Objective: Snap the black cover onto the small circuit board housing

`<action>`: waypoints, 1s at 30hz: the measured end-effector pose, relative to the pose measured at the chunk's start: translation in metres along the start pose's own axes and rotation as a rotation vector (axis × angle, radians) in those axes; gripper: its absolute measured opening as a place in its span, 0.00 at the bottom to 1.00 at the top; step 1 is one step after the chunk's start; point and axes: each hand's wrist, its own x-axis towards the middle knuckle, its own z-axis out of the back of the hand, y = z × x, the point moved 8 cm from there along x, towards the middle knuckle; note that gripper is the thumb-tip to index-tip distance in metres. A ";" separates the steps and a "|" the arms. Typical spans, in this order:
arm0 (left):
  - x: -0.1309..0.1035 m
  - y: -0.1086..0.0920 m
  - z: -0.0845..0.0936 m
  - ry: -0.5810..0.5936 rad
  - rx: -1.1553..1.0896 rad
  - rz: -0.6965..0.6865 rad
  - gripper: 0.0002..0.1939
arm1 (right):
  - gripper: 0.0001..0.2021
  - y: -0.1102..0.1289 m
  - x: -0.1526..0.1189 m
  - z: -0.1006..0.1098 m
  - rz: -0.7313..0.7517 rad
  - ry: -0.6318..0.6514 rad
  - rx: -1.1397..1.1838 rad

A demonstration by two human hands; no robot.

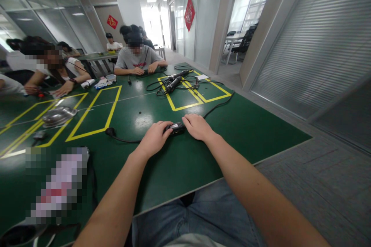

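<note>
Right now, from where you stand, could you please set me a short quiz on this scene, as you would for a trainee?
1. True or false: the left hand is touching the black box.
2. Multiple choice: where does the plug lie? A) to the right of the black box; B) to the left of the left hand; C) on the floor.
3. Fill in the blank: the tape on the green table is ____.

Key: 1, true; 2, B; 3, yellow.
</note>
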 end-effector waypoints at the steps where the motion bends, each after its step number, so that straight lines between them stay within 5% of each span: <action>1: 0.000 0.000 0.000 0.001 0.001 -0.001 0.18 | 0.19 -0.001 0.001 -0.001 -0.006 0.010 0.001; 15: -0.005 -0.004 0.019 0.002 -0.004 0.009 0.15 | 0.13 -0.004 0.002 0.000 -0.031 0.010 0.030; 30: -0.006 -0.004 0.011 0.031 0.001 0.032 0.16 | 0.15 -0.005 0.003 0.000 -0.024 -0.025 0.094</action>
